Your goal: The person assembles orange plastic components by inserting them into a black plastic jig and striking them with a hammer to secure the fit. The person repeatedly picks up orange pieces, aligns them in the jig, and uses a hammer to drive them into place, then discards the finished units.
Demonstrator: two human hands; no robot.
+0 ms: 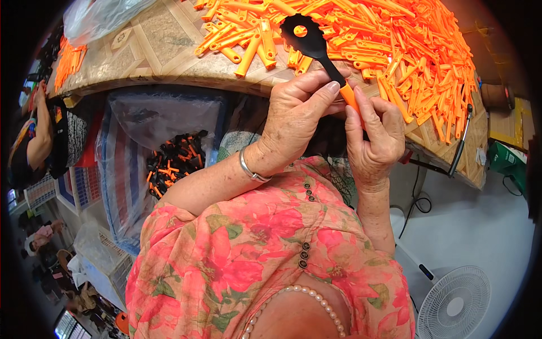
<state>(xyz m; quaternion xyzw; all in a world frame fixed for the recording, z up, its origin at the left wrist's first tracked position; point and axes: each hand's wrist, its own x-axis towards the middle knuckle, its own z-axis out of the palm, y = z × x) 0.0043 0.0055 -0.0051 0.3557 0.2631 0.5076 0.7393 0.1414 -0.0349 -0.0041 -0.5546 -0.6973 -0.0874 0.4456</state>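
Between my hands is a black spaghetti server [305,38], its toothed head with a round hole pointing away from me over the table's edge. My left hand [296,116] pinches its black neck between thumb and fingers. An orange handle [349,97] sits at the lower end of the neck, and my right hand [374,130] grips it with thumb and fingertips. The joint between neck and handle is partly covered by my fingers. Just beyond my hands, a large heap of loose orange handles [418,62] spreads over the table.
The wood-patterned table [164,48] curves across the front. At its left lie a clear plastic bag [101,20] and more orange pieces [70,62]. Below left, a lined bin [121,164] holds black-and-orange utensils [175,161]. A white fan [454,305] stands lower right; another person's arm [40,133] shows far left.
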